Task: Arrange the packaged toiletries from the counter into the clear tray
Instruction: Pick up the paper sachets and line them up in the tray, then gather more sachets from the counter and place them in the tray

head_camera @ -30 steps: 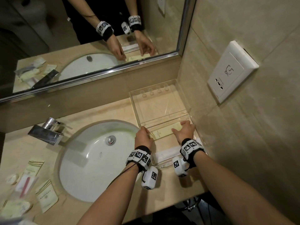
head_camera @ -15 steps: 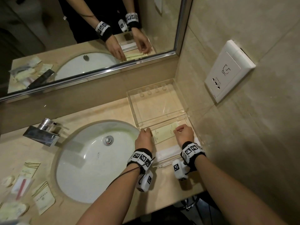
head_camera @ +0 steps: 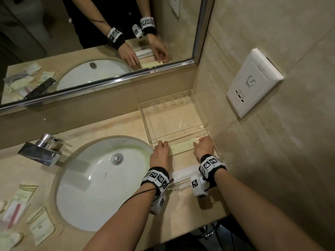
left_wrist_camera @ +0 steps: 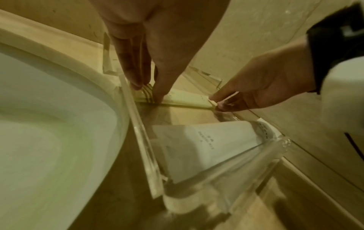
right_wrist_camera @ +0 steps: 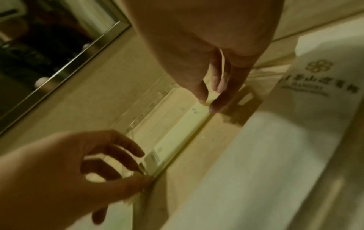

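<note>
The clear tray (head_camera: 145,122) stands on the counter in the corner, right of the sink. A flat yellow packet (head_camera: 182,147) lies across the tray, just before its inner divider. My left hand (head_camera: 160,151) pinches the packet's striped left end (left_wrist_camera: 146,95) between thumb and fingers. My right hand (head_camera: 204,147) pinches the right end (right_wrist_camera: 206,99). A long white packet (head_camera: 183,173) lies in the tray's near part, under my wrists, and shows in the left wrist view (left_wrist_camera: 206,144). The tray's far part holds nothing.
The white sink (head_camera: 101,182) and chrome faucet (head_camera: 41,151) are to the left. Several more packets (head_camera: 41,229) lie on the counter's left end. A tiled wall with a socket plate (head_camera: 252,84) is close on the right. The mirror (head_camera: 90,42) runs behind.
My right hand's fingers, stretched over the packet a second ago, have curled onto its end. Both hands have eased the yellow packet closer to the divider.
</note>
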`<act>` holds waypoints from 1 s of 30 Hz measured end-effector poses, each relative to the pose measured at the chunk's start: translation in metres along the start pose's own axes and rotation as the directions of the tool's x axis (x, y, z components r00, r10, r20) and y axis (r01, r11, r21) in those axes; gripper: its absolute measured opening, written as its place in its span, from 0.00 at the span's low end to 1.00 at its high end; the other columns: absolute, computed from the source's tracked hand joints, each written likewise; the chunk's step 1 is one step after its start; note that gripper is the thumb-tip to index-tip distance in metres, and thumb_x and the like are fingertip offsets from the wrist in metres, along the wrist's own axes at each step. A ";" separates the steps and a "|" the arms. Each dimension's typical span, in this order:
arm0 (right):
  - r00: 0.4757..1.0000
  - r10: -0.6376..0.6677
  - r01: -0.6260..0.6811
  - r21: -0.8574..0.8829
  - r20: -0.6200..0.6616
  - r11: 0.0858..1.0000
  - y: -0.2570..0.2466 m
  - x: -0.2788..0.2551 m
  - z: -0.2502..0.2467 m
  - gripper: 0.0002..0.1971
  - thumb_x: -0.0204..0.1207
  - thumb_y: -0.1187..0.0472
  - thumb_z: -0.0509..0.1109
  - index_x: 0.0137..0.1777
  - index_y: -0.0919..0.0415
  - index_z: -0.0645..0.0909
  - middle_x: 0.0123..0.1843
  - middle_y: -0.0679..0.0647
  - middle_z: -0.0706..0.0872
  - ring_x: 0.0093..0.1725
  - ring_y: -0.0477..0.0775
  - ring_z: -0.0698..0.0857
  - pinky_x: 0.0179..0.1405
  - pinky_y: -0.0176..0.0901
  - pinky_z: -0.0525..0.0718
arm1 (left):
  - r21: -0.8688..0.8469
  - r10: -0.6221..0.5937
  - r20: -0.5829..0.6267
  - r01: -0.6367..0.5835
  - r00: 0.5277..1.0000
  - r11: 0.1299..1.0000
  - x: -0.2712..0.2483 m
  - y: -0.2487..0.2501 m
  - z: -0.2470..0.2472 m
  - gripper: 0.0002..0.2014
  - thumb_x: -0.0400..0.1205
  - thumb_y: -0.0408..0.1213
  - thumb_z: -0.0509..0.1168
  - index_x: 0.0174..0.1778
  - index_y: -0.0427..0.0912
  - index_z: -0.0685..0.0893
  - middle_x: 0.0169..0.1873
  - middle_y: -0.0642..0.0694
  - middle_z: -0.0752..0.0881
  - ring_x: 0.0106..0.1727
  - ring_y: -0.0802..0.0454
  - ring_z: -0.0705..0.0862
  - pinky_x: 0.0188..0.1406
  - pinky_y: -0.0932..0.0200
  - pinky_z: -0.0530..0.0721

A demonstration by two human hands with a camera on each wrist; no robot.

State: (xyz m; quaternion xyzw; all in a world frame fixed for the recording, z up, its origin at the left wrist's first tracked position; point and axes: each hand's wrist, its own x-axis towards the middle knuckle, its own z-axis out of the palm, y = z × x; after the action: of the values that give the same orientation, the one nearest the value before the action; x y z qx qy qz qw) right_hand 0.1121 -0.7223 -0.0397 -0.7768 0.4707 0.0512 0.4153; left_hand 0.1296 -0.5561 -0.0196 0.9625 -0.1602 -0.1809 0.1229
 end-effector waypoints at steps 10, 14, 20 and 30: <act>0.994 -0.092 0.100 -0.135 0.063 0.986 -0.002 -0.015 -0.002 0.16 0.81 0.65 0.67 0.68 0.66 0.76 0.71 0.64 0.72 0.63 0.66 0.81 0.61 0.48 0.78 | -0.042 0.031 -0.022 -0.032 0.999 0.999 0.001 -0.007 -0.002 0.22 0.73 0.15 0.61 0.62 0.34 0.73 0.60 0.38 0.74 0.54 0.40 0.79 0.44 0.48 0.81; 0.994 -0.111 0.113 -0.085 0.019 0.990 -0.008 -0.024 -0.010 0.16 0.80 0.62 0.70 0.65 0.66 0.76 0.70 0.63 0.74 0.61 0.65 0.82 0.60 0.47 0.79 | -0.207 0.023 -0.079 -0.039 0.997 0.978 -0.004 -0.016 -0.013 0.19 0.73 0.16 0.62 0.57 0.36 0.77 0.55 0.40 0.77 0.50 0.43 0.80 0.47 0.49 0.83; 0.939 -0.342 0.328 0.207 0.033 0.921 -0.042 -0.074 0.015 0.06 0.78 0.61 0.71 0.53 0.60 0.83 0.47 0.52 0.86 0.48 0.55 0.86 0.47 0.43 0.82 | -0.608 -0.240 -0.138 0.109 0.961 0.786 -0.036 -0.079 -0.046 0.07 0.73 0.31 0.74 0.43 0.43 0.83 0.38 0.46 0.85 0.38 0.51 0.81 0.42 0.56 0.82; 0.715 -0.548 0.490 0.249 0.434 0.836 -0.108 -0.214 0.152 0.03 0.76 0.62 0.72 0.47 0.60 0.85 0.42 0.50 0.89 0.43 0.55 0.89 0.49 0.49 0.88 | -0.754 -0.641 -0.116 0.353 0.758 0.554 -0.171 -0.266 -0.079 0.02 0.75 0.32 0.72 0.41 0.42 0.85 0.31 0.50 0.85 0.32 0.56 0.82 0.30 0.73 0.76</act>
State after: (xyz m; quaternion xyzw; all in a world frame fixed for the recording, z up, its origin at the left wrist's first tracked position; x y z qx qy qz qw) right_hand 0.1252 -0.4471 0.0270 -0.8129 0.1150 0.0994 0.5622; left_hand 0.0795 -0.2377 0.0265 0.8633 0.2317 -0.0653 0.4435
